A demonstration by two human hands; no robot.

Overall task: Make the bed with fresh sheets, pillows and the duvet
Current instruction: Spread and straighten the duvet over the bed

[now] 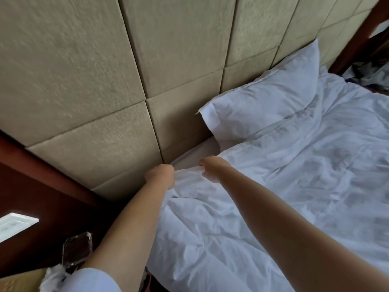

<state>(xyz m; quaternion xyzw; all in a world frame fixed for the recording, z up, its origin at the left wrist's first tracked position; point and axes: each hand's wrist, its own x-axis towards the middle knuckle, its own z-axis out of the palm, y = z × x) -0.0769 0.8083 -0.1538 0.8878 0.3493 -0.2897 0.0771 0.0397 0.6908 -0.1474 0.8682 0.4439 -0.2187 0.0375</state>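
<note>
A rumpled white duvet [273,197] covers the bed from the centre to the right edge. My left hand [161,175] grips its top corner near the padded headboard, fingers curled out of sight. A short way to the right, my right hand [211,166] grips the same top edge. One white pillow [267,98] leans against the headboard above the duvet. A strip of sheet [200,152] shows between the pillow and the duvet edge.
The beige padded headboard [105,81] fills the upper left. A dark wooden nightstand [42,197] stands at the left, with a white switch panel [14,225] and a clear glass object [77,251]. Crumpled grey cloth [370,74] lies beyond the bed's far side.
</note>
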